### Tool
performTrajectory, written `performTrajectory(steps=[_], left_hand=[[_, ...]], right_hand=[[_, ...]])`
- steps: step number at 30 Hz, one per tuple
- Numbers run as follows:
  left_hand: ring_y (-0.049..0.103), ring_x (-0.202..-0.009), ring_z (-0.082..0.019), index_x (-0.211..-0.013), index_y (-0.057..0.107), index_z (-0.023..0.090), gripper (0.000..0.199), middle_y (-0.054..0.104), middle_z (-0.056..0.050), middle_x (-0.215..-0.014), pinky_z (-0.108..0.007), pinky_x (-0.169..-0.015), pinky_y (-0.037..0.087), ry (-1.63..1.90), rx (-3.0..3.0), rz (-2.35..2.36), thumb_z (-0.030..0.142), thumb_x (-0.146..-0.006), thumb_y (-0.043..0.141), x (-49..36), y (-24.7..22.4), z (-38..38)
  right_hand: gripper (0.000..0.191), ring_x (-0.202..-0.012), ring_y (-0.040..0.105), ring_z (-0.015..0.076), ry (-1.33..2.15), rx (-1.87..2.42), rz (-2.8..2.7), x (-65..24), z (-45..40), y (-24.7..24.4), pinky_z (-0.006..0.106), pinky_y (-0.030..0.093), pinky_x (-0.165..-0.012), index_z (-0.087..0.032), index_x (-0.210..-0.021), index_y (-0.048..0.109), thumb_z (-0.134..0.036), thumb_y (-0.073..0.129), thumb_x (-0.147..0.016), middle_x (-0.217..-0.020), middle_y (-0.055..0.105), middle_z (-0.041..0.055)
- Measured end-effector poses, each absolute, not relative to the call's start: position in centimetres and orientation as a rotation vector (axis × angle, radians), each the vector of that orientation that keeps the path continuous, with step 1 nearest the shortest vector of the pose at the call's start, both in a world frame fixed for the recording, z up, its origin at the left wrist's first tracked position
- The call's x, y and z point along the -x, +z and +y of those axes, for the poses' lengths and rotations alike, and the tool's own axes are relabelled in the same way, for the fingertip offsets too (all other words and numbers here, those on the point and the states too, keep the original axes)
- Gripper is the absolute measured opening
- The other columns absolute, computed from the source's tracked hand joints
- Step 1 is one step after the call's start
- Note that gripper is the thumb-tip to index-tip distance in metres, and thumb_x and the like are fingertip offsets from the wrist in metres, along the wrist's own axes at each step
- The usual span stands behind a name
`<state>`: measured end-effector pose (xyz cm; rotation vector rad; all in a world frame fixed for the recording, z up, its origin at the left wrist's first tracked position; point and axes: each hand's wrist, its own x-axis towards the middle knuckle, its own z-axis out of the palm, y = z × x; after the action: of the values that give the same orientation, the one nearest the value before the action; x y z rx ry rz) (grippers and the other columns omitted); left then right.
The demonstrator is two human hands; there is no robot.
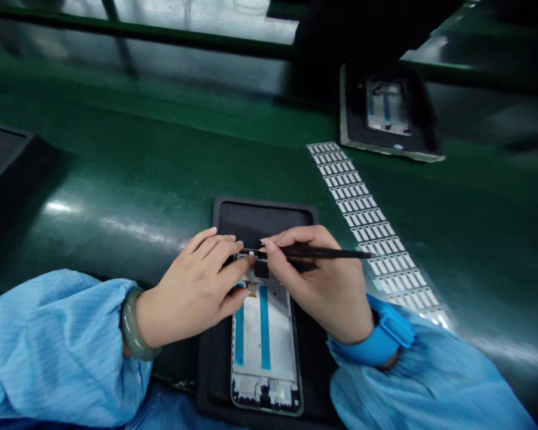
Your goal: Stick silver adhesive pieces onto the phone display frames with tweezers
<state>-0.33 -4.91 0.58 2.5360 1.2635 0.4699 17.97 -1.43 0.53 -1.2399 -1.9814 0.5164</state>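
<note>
A phone frame (278, 334) with two blue adhesive strips lies in a black foam tray (269, 209) in front of me. My left hand (201, 286) rests over its upper left part, fingers stretched out and fingertips touching the frame near its top edge. In my right hand (323, 280) I grip dark tweezers (327, 252), held nearly level. Their tips point left at the top edge of the frame, close to my left fingertips. My fingers partly hide the tips and the frame's upper part.
A long sheet of small white stickers (367, 215) lies on the green bench (170, 161) to the right. Farther back, a second foam tray (354, 119) holds another phone frame (388, 107). A dark tray (4, 155) stands at the left edge.
</note>
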Motion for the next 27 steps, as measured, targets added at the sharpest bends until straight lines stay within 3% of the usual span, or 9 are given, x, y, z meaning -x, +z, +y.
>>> performTrajectory(steps=[16, 21, 27], left_hand=[[0.045, -0.116, -0.024, -0.116, 0.055, 0.011, 0.031, 0.053, -0.011, -0.115, -0.044, -0.109, 0.028, 0.517, -2.541, 1.284, 0.024, -0.089, 0.048, 0.2, 0.5, -4.8], [0.045, -0.118, -0.024, -0.117, 0.055, 0.013, 0.03, 0.052, -0.011, -0.118, -0.045, -0.107, 0.03, 0.487, -2.535, 1.272, 0.027, -0.091, 0.047, 0.2, 0.6, -4.9], [0.044, -0.119, -0.024, -0.118, 0.054, 0.013, 0.031, 0.052, -0.011, -0.119, -0.046, -0.108, 0.029, 0.478, -2.514, 1.278, 0.027, -0.091, 0.047, 0.2, 0.7, -4.9]], right_hand=[[0.01, -0.065, 0.061, 0.0136, 0.282, 1.209, -2.208, -17.0, -1.6, 1.3, 0.025, 0.05, -0.062, -0.021, -0.082, 0.05, -0.012, 0.055, -0.081, -0.074, 0.06, -0.0001], [0.011, -0.062, 0.064, 0.0128, 0.632, 1.313, -1.906, -18.2, -1.1, 0.6, 0.021, 0.051, -0.052, -0.022, -0.083, 0.051, -0.019, 0.061, -0.08, -0.076, 0.063, -0.0008], [0.012, -0.069, 0.067, 0.017, 0.801, 1.311, -1.804, -18.9, -1.2, -0.1, 0.027, 0.055, -0.057, -0.022, -0.084, 0.052, -0.024, 0.063, -0.08, -0.079, 0.065, 0.0017]])
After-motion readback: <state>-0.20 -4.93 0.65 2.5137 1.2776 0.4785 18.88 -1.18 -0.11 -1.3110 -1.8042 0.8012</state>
